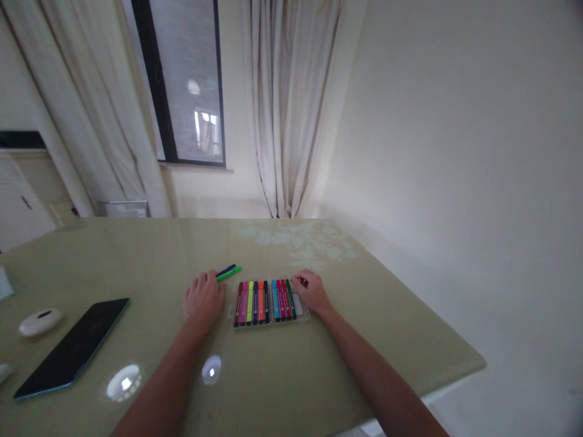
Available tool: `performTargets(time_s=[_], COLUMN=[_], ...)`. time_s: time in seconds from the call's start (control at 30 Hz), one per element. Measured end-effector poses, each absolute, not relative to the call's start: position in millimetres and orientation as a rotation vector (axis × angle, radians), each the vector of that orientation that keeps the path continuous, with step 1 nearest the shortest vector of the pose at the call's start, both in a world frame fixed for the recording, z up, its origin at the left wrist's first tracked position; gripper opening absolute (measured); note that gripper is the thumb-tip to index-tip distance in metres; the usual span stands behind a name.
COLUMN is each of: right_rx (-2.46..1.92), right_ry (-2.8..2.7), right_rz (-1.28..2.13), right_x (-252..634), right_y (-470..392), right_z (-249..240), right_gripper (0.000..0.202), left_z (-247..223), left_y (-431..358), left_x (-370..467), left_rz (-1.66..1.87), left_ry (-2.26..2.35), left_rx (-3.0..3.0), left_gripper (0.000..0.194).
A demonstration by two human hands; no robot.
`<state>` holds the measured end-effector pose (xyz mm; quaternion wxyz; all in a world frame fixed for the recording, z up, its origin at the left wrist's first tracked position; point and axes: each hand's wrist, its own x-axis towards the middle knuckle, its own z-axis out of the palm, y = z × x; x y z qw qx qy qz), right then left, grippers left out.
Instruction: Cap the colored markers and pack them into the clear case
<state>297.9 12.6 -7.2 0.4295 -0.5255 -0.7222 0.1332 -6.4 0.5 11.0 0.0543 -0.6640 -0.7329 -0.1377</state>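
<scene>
From the head view, a clear marker case lies flat on the tabletop, filled with a row of coloured markers. The left hand rests beside it, fingers loosely spread, touching a green marker and a blue marker. The right hand curls its fingers at the case's right end; whether they grip anything cannot be told.

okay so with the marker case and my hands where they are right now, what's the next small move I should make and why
Probably close the left hand on the green marker and blue marker at its fingertips. They lie loose on the table beside the marker case, which shows an open slot at its right end, where the right hand rests on the case's edge.
</scene>
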Motion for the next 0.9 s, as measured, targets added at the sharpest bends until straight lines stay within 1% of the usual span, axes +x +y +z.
performTargets(time_s=[0.13,0.27,0.4,0.5,0.57,0.67,0.77,0.9], right_rx=[-1.312,-1.334,-1.324,-1.307,-1.301,-1.290,-1.214,-1.051], right_ry=[-1.720,-1.557,-1.490,-1.503,-1.510,-1.553,-1.677,-1.720], right_rz=[0.425,0.537,0.539,0.516,0.506,0.496,0.537,0.654], right_x=[298.9,301.7,301.8,300.3,299.2,297.2,293.3,286.4], right_y=[11.9,9.9,5.0,0.6,-2.3,-6.8,-10.6,-12.8], right_z=[-9.7,-12.6,-13.9,-13.6,-12.7,-9.5,-3.0,6.9], right_gripper=[0.020,0.023,0.025,0.027,0.029,0.033,0.031,0.029], left_z=[2.7,-0.8,-1.1,-1.1,-1.7,-4.1,-6.7,-5.2], left_y=[4.4,1.4,-4.1,-4.0,-2.5,-4.6,-16.4,-37.7], left_x=[-14.0,-20.1,-24.6,-24.7,-18.7,3.5,35.0,67.0], left_rz=[-0.368,-0.333,-0.299,-0.340,-0.450,-0.778,-1.082,-1.271], left_ry=[-2.248,-2.209,-2.182,-2.200,-2.221,-2.125,-1.807,-1.420], left_rx=[-2.035,-2.038,-2.030,-2.026,-2.056,-2.206,-2.387,-2.494], left_gripper=[0.042,0.038,0.039,0.043,0.042,0.032,0.025,0.024])
